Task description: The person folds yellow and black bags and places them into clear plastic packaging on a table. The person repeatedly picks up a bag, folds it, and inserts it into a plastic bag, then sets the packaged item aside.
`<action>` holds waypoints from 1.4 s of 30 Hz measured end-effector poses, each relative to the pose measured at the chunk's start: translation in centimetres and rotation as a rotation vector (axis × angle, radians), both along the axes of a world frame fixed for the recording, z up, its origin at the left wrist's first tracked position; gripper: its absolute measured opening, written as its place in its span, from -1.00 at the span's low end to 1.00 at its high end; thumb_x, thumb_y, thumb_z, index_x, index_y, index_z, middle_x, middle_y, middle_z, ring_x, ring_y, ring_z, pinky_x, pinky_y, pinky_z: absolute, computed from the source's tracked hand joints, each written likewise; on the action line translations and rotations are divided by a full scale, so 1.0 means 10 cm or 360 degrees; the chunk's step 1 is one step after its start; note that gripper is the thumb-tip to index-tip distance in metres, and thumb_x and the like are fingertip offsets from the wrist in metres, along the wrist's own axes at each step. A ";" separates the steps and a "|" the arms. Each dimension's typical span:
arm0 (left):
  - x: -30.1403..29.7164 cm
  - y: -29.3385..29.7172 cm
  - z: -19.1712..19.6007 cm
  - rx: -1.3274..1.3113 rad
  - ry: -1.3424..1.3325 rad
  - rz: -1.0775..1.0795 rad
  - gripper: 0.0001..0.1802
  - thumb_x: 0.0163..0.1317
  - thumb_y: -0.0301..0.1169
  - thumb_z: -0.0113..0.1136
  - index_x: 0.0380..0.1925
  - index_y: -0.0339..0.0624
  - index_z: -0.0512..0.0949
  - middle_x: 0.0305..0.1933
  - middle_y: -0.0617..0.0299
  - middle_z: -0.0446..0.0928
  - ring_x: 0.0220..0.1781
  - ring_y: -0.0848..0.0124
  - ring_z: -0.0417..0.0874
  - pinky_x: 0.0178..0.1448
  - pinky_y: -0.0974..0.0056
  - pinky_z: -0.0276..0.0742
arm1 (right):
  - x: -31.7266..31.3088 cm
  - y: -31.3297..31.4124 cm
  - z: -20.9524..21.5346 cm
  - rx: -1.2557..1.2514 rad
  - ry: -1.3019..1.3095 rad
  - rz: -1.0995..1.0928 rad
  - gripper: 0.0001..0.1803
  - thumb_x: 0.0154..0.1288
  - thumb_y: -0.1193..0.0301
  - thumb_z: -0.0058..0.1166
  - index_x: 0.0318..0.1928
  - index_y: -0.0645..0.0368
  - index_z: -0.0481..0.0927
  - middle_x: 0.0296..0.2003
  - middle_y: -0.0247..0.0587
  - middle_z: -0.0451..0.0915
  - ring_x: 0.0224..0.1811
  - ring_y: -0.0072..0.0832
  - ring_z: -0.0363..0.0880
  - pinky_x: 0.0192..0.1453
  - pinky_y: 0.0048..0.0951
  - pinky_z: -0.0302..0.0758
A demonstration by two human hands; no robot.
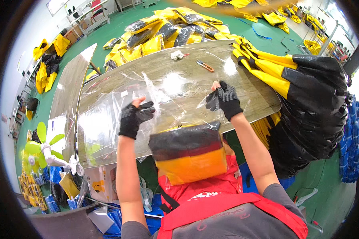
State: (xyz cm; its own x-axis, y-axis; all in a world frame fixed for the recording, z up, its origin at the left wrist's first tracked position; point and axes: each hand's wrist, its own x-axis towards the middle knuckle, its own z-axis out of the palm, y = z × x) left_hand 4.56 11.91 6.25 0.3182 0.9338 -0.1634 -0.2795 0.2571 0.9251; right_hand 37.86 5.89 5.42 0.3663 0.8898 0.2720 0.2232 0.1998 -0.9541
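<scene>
Head view, left to right: a green-bladed fan stands beside the wood-grained worktop, where glossy, creased film lies. Over it, the gloved left hand is loosely curled; whether it grips film I cannot tell. The packet, clear plastic around a folded black and yellow-orange thing, sits at the near edge, before the red apron with its white print. Past orange-handled snips, the gloved right hand is bent, its grip unclear.
</scene>
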 end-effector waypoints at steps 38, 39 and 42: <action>-0.32 0.08 0.14 -0.0256 0.0185 -0.0226 -0.45 0.41 -0.10 -0.05 0.26 -0.23 0.32 0.25 0.03 0.42 -0.18 0.30 0.57 -0.17 0.32 0.45 | 0.29 0.54 0.08 -0.0793 0.0958 0.0962 -0.48 0.37 0.10 0.06 0.16 0.21 0.47 -0.02 -0.15 0.61 -0.34 -0.49 0.61 -0.29 -0.54 0.52; -0.30 -0.03 0.01 -0.0244 0.0032 -0.0172 -0.43 0.41 -0.08 -0.04 0.26 -0.23 0.32 0.37 -0.01 0.28 0.15 0.08 0.56 0.18 0.16 0.51 | 0.24 0.34 0.13 -0.0734 0.1094 0.0957 -0.51 0.40 0.12 0.03 0.15 0.21 0.48 0.03 -0.12 0.58 -0.22 -0.47 0.64 -0.18 -0.54 0.55; -0.60 -0.42 -0.47 0.0443 0.0274 -0.0420 -0.58 0.44 -0.19 -0.08 0.01 -0.31 0.55 0.40 -0.11 0.22 0.41 0.09 0.28 0.43 0.09 0.15 | 0.59 -0.21 -0.01 -0.0641 0.0025 0.1257 -0.60 0.33 0.17 0.09 0.02 0.18 0.61 0.20 -0.15 0.48 0.14 -0.41 0.52 0.20 -0.34 0.44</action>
State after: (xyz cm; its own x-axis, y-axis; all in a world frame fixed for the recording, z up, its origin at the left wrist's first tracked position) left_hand -1.48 7.71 1.56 0.5425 0.8399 0.0117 -0.0727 0.0330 0.9968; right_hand 43.76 3.77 5.35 -0.3941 0.9117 -0.1161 0.1482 -0.0616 -0.9870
